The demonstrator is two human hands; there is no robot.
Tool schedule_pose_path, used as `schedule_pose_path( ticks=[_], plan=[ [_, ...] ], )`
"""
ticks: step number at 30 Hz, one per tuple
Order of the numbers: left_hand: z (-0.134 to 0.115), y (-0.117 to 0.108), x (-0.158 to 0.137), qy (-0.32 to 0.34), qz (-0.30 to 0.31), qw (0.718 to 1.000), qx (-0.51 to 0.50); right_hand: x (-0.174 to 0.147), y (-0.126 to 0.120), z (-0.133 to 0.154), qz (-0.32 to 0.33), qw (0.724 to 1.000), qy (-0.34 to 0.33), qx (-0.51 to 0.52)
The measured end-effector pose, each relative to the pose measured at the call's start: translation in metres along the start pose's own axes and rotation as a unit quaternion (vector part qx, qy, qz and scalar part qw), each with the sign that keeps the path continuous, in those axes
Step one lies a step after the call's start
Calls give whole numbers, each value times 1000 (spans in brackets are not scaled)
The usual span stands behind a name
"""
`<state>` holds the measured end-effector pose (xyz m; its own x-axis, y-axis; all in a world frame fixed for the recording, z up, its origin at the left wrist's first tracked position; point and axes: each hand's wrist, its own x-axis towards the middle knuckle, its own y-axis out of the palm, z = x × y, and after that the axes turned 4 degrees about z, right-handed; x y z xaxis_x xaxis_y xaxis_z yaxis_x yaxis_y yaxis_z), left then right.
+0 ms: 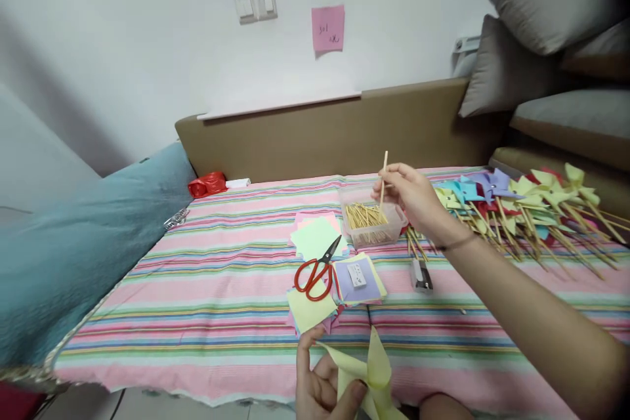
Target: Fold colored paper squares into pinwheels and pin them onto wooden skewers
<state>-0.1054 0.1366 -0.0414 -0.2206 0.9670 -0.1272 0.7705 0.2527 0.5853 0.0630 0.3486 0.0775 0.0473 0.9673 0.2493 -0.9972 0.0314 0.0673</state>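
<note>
We had the right hand [413, 197] out over the plastic tub [374, 223], fingers pinched on one wooden stick [383, 180], held near upright above the sticks lying in the tub. Left hand [322, 387] was at the near edge, thumb and fingers clamped on a folded yellow paper pinwheel [371, 374].

Writing: the pink note [327, 28] on the far wall carried handwriting, too small for us to read. A small white label sat on the purple sheet of the paper stack [358, 279]; its print was unreadable.

Layout: red scissors [315, 272] lay on the paper squares just left of that stack, blades pointing toward the tub. A stapler [421, 274] lay right of the stack. Finished pinwheels [531, 207] crowded the far right. The striped cloth [197, 289] was bare on the left, bounded by a teal cushion [73, 256]. The cloth's near edge ran just beside the left hand.
</note>
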Motion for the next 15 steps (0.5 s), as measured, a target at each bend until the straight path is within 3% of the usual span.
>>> schedule_pose_path(
  ticks=[2,4,8,12,15],
  plan=[
    [-4,4,-13,14,0,1000,1,-56,-2,16,59,996,-9,59],
    [-8,6,-26,35,5,999,0,-114,-5,23,94,992,33,80],
    [-15,11,-60,49,24,998,-10,-214,-9,19,93,984,117,99],
    [-20,28,-102,28,49,997,-59,-283,-15,19,76,980,135,121],
    [-20,45,-129,7,68,994,-84,-316,-23,27,107,976,139,128]
  ],
)
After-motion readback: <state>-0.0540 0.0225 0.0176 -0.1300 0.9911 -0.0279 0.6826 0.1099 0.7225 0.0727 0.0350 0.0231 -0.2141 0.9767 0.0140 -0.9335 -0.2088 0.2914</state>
